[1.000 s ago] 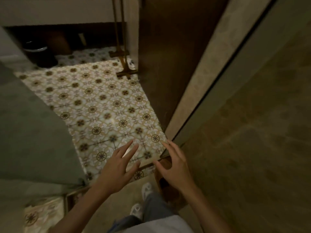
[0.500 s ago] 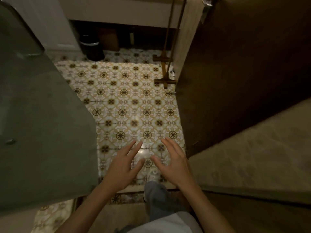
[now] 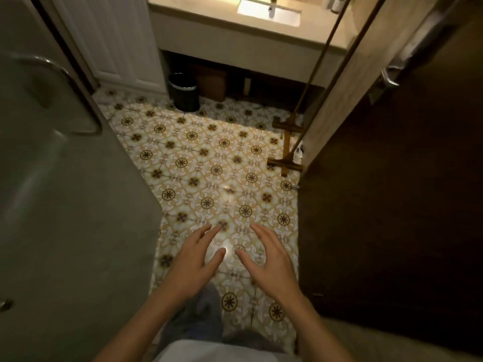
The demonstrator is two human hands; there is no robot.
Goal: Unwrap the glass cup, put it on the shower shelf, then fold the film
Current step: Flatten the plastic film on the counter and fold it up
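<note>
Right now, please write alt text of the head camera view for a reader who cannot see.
Two empty hands, left hand and right hand, hover open above a patterned tile floor. Ahead stand a black waste bin and a lit washbasin.

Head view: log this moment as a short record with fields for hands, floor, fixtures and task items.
left hand: left hand open, fingers spread, holding nothing
right hand: right hand open, holding nothing
floor: patterned tile floor
fixtures: vanity with sink ahead; black bin beneath it; glass door at left; wooden door at right
task items: glass cup and film not visible
</note>
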